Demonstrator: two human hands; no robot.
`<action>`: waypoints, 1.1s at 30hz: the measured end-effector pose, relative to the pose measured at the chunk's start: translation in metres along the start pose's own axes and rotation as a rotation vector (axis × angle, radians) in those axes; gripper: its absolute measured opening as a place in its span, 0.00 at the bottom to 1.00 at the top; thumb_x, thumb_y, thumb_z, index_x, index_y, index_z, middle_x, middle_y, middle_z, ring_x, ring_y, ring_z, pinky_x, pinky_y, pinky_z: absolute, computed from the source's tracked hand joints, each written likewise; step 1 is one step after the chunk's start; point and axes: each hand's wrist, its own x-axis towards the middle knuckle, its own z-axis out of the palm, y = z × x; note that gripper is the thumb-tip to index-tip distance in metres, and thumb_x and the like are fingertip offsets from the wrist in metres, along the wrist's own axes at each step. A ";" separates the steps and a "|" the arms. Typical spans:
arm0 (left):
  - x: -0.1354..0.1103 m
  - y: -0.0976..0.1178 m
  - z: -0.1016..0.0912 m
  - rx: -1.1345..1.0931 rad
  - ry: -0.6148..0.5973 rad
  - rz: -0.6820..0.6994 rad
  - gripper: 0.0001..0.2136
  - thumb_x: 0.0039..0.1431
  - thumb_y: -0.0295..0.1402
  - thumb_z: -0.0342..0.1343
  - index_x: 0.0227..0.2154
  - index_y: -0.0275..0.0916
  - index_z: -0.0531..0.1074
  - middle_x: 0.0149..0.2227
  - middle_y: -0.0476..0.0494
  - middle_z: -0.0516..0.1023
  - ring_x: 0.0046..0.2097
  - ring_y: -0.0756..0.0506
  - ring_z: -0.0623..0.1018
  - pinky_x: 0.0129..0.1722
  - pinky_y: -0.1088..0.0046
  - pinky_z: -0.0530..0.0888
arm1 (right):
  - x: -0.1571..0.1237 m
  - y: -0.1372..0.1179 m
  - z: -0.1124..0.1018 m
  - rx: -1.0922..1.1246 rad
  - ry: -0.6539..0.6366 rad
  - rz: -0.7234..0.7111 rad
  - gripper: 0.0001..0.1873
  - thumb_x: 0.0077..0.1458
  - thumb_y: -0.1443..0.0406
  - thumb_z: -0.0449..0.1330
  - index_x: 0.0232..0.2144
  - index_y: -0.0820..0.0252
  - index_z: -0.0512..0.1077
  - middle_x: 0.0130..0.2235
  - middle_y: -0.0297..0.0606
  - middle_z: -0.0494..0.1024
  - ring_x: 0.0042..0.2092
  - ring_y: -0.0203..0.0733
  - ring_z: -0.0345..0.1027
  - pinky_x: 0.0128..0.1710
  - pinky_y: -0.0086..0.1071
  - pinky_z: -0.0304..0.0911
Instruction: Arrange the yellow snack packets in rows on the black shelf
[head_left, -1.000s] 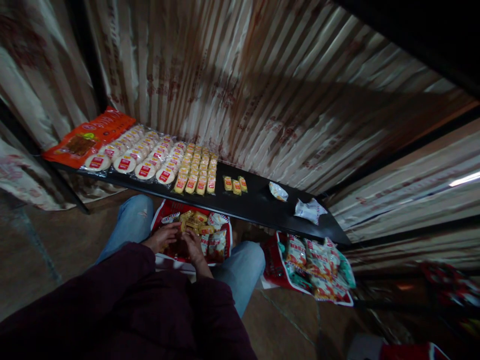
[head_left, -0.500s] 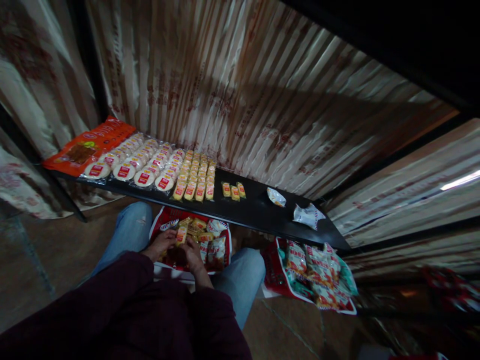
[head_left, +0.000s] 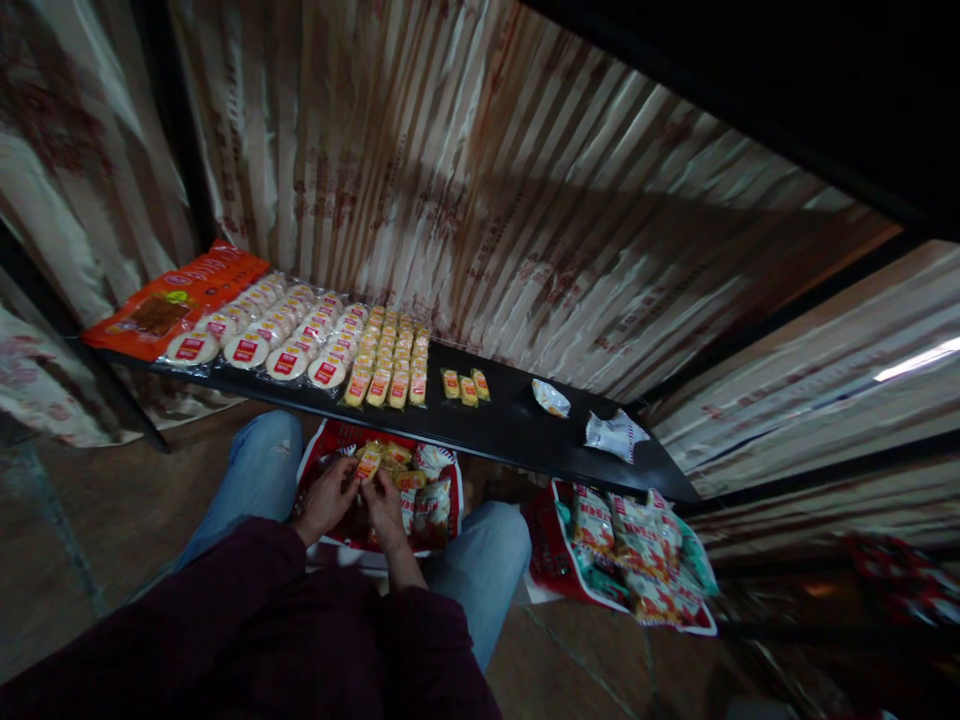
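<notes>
Between my knees, a red and white box [head_left: 455,500] holds yellow and white snack packets. My left hand [head_left: 330,495] and my right hand [head_left: 385,508] meet over it, both with their fingers closed on one small yellow wrapped snack [head_left: 368,465]. More yellow wrapped snacks [head_left: 409,480] lie in the box just behind my fingers. On the black shelf [head_left: 510,425] above, rows of the same yellow snacks [head_left: 388,360] stand beside rows of round white wrapped crackers [head_left: 286,362]. A small group of yellow snacks [head_left: 468,388] lies apart to the right.
An orange bag [head_left: 176,300] lies at the shelf's left end. Two white packets, a smaller one [head_left: 551,397] and a larger one [head_left: 615,435], lie toward its right end. Below, a second red box [head_left: 546,545] holds white and orange packets [head_left: 637,540]. Striped curtains [head_left: 420,170] hang behind.
The yellow snack in my hands has tilted and shifted slightly right. My left hand has also moved a little right. The things on the shelf stay in place.
</notes>
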 end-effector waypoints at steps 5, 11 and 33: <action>0.004 0.009 0.002 0.026 0.059 0.117 0.12 0.53 0.32 0.54 0.42 0.42 0.70 0.45 0.40 0.75 0.45 0.42 0.75 0.51 0.65 0.69 | 0.002 -0.025 0.000 -0.187 0.105 -0.166 0.15 0.52 0.56 0.58 0.41 0.53 0.74 0.44 0.39 0.76 0.46 0.46 0.67 0.50 0.38 0.61; 0.016 0.035 -0.001 0.025 0.076 0.176 0.14 0.55 0.33 0.53 0.45 0.42 0.69 0.46 0.40 0.74 0.49 0.41 0.73 0.54 0.64 0.67 | 0.016 -0.054 -0.001 -0.339 0.182 -0.283 0.19 0.54 0.59 0.57 0.48 0.55 0.72 0.48 0.43 0.74 0.49 0.47 0.65 0.53 0.39 0.58; 0.070 0.056 -0.013 0.413 0.207 0.410 0.20 0.59 0.31 0.47 0.53 0.36 0.69 0.53 0.32 0.71 0.59 0.36 0.64 0.61 0.61 0.57 | 0.075 -0.093 0.021 -0.451 0.228 -0.361 0.16 0.54 0.66 0.55 0.46 0.58 0.71 0.44 0.44 0.74 0.47 0.47 0.66 0.52 0.39 0.59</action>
